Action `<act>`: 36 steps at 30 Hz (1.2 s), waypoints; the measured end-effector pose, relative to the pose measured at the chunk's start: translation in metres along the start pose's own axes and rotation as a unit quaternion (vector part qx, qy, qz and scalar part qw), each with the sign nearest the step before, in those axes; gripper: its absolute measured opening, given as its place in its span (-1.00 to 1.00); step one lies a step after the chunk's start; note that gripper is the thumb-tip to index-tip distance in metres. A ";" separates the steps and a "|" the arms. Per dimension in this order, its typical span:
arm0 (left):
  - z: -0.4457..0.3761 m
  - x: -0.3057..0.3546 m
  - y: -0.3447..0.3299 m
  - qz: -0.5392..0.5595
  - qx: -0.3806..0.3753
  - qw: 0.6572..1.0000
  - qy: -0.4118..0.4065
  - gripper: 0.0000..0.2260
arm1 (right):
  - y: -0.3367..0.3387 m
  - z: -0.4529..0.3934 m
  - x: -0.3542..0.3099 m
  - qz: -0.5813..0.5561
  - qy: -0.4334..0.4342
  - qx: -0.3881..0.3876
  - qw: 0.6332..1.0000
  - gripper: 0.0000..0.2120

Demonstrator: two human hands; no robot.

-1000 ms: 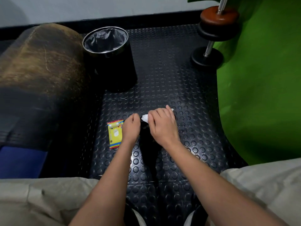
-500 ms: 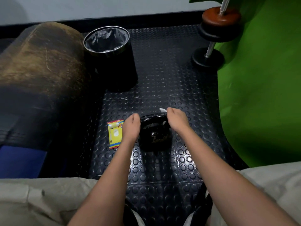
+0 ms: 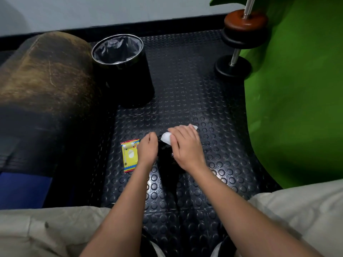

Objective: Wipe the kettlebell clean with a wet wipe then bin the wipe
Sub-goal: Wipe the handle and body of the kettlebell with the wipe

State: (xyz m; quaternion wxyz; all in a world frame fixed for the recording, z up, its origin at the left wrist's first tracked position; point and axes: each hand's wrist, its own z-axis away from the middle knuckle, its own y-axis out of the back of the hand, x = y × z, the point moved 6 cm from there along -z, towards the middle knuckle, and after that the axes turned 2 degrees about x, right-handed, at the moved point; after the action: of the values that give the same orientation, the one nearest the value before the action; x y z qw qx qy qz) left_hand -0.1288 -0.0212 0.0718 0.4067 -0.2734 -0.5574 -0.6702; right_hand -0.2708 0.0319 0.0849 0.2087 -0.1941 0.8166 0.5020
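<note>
A black kettlebell stands on the studded black floor mat, mostly hidden between my hands. My right hand lies over its top and presses a white wet wipe against it; a corner of the wipe also sticks out past my fingertips. My left hand is curled against the kettlebell's left side, steadying it. The black bin with a grey liner stands open beyond, to the upper left.
A yellow wet-wipe packet lies on the mat just left of my left hand. A worn brown padded roll fills the left. A dumbbell stands at the back right against a green sheet. My knees frame the bottom.
My right hand swept from the kettlebell's right side back over its top to the left with the wipe, covering the kettlebell again. The left hand stayed put.
</note>
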 end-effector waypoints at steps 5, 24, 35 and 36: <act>0.002 0.002 0.000 0.003 -0.002 1.000 0.004 -0.73 | 0.006 0.009 0.028 -0.033 -0.074 0.037 0.996 -0.69; 0.001 0.001 0.001 0.005 0.002 1.000 0.002 -0.73 | 0.000 -0.021 0.001 0.045 -0.075 -0.030 0.996 -0.65; 0.003 0.003 0.000 0.000 -0.004 1.000 -0.001 -0.72 | 0.002 0.004 0.030 -0.036 -0.081 0.037 0.995 -0.61; 0.004 0.003 0.000 0.002 -0.006 1.000 0.000 -0.72 | 0.003 0.003 0.034 -0.060 -0.111 0.046 0.991 -0.59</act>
State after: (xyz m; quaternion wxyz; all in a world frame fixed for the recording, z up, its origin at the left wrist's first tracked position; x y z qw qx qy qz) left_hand -0.1309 -0.0183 0.0753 0.4066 -0.2770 -0.5525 -0.6728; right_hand -0.3004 0.0323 0.0676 0.3369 -0.1758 0.7975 0.4685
